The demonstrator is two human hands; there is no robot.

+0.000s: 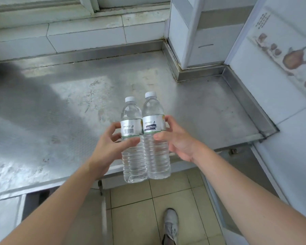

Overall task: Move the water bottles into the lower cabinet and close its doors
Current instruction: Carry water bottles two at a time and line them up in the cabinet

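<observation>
Two clear water bottles with white caps and silver labels are held upright side by side, above the front edge of the steel counter (60, 96). My left hand (111, 147) grips the left water bottle (133, 156) around its label. My right hand (177, 138) grips the right water bottle (156, 156) from the right side. The bottles touch each other, and their bases hang past the counter's edge over the floor. Below the counter, a dark opening of the lower cabinet (35, 200) shows at lower left, with a door edge (103, 209) swung outward.
Tiled walls rise behind and to the right of the counter, with a boxed column (193, 32) in the back right corner. A second open door panel (240, 183) stands at lower right. My white shoe (170, 225) rests on the beige floor tiles.
</observation>
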